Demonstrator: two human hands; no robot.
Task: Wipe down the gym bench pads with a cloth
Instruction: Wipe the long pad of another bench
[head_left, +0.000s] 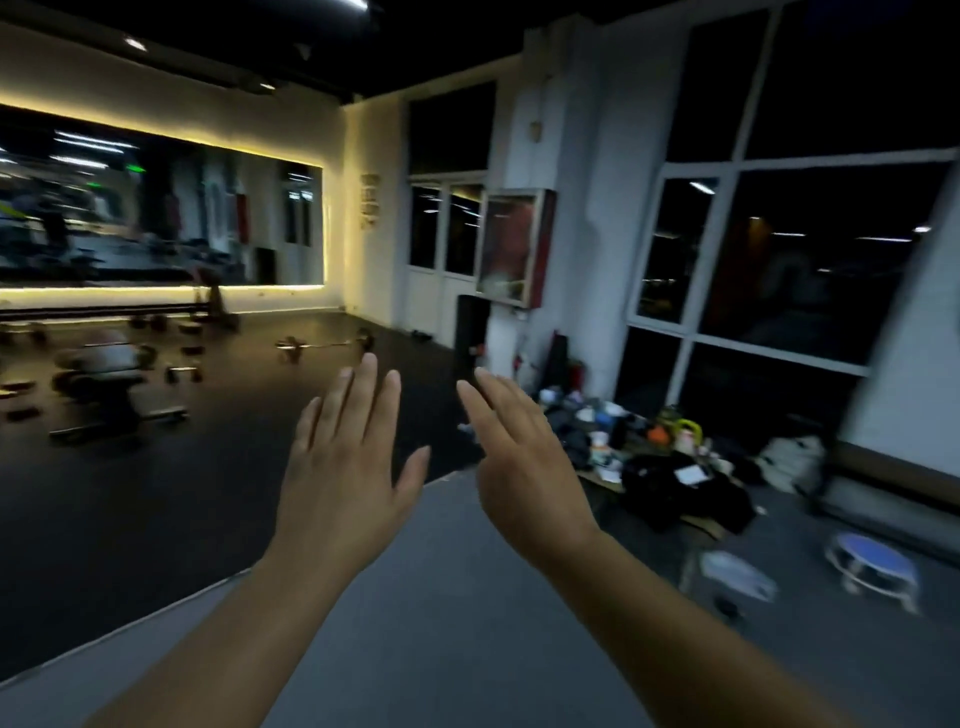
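Hands flat, straight-fingered: left hand (343, 478), right hand (530, 478); bench (101, 364) perhaps padded.

Bags (670, 483) apparently crowd right floor (467, 597).

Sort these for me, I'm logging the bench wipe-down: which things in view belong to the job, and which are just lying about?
Job: left hand and right hand, both open and empty; blurred gym bench on the dark floor, far left. No cloth shows.
Lying about: barbell; clutter pile under the window; blue stool.
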